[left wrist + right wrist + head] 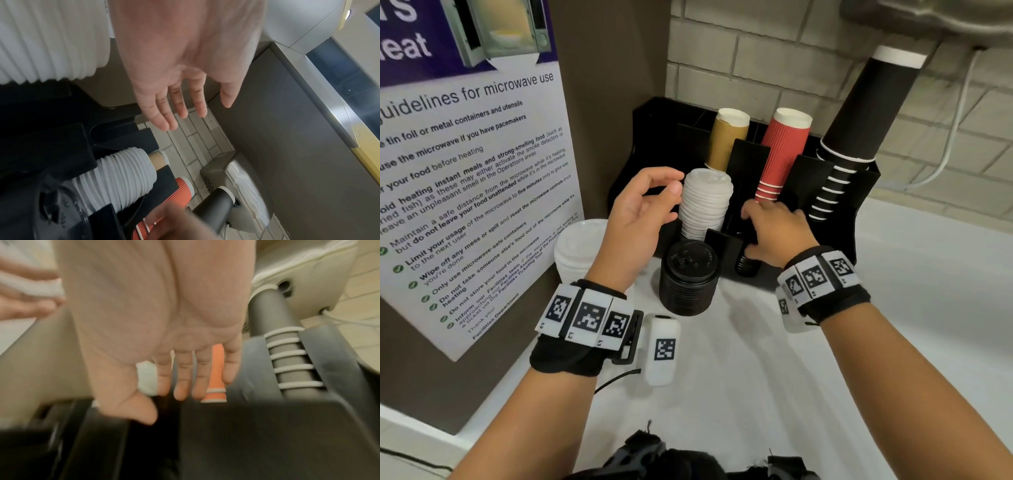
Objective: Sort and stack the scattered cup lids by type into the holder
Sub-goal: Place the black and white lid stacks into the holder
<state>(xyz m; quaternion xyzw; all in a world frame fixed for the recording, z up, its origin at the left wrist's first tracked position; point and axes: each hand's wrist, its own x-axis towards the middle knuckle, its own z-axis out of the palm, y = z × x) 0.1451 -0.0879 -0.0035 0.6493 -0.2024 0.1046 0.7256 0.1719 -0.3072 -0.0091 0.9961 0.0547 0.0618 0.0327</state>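
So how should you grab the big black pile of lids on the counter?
Wrap a grip around the ribbed sides of the black lid stack, low down, coming from the front. It stands upright outside the holder, with open counter on the near side, and a low hold probably keeps it from toppling.

A tall stack of white plastic lids (705, 205) and a black lid stack (688, 277) are crowding the black plastic holder's (859, 192) front, leaving open white desk (791, 377) nearer.
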